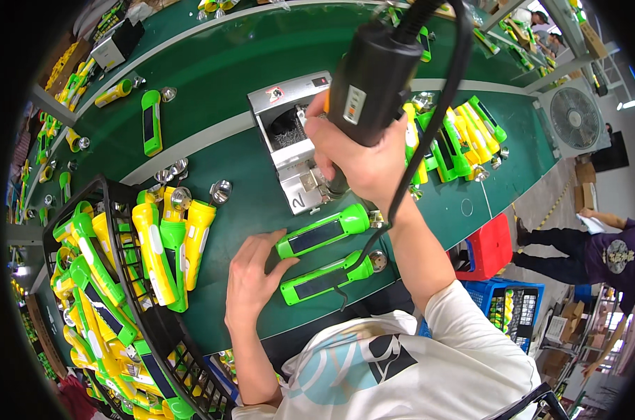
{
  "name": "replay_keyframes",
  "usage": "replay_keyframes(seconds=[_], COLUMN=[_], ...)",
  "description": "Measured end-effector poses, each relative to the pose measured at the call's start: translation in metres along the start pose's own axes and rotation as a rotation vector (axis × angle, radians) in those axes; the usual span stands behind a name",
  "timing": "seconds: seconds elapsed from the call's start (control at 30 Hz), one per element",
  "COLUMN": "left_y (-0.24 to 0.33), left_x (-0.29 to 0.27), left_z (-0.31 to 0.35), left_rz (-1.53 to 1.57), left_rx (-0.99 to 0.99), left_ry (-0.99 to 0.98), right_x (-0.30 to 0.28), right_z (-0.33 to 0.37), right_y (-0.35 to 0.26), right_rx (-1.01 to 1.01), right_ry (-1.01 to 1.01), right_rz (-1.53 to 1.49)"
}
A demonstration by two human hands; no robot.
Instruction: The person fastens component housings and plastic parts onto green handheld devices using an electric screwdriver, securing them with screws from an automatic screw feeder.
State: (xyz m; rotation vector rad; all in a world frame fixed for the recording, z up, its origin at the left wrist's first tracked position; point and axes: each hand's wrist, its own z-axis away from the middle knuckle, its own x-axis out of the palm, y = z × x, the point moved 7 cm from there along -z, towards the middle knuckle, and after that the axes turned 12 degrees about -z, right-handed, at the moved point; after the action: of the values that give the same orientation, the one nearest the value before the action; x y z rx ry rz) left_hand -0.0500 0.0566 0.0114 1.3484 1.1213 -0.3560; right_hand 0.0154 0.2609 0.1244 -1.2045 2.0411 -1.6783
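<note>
My right hand (359, 157) is closed around a black electric screwdriver (377, 84), which hangs on a thick cable. Its tip is down beside a metal screw feeder (289, 150) with loose screws in its tray; my hand partly hides that spot. My left hand (253, 276) has its thumb and forefinger on either side of the tail end of a green flashlight (324, 232) with a dark panel, lying on the green bench. A second green flashlight (326, 278) lies just nearer to me, with a silver reflector at its head end.
A black crate (111, 231) full of yellow and green flashlights stands at left, several more beside it (174, 245). Another row of flashlights (450, 140) lies right of the feeder. A red bin (491, 245), a blue crate (503, 308), a fan (573, 117) and a person (611, 252) are at right.
</note>
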Motion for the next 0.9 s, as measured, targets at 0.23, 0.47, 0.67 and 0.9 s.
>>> replay_keyframes(seconds=[0.23, 0.47, 0.67, 0.9], left_y=[-0.006, -0.017, -0.025, -0.027], left_x=[0.01, 0.011, 0.012, 0.013], left_z=[0.003, 0.008, 0.012, 0.012], left_rz=[0.07, 0.029, 0.085, 0.125], left_rx=[0.003, -0.022, -0.074, -0.068], left_ry=[0.013, 0.067, 0.063, 0.074], right_x=[0.011, 0.046, 0.054, 0.055], right_z=[0.032, 0.061, 0.072, 0.075], right_y=[-0.01, 0.021, 0.041, 0.048], right_rx=[0.019, -0.076, -0.044, -0.017], right_ry=[-0.027, -0.221, -0.144, -0.201], right_rz=[-0.035, -0.011, -0.107, -0.012])
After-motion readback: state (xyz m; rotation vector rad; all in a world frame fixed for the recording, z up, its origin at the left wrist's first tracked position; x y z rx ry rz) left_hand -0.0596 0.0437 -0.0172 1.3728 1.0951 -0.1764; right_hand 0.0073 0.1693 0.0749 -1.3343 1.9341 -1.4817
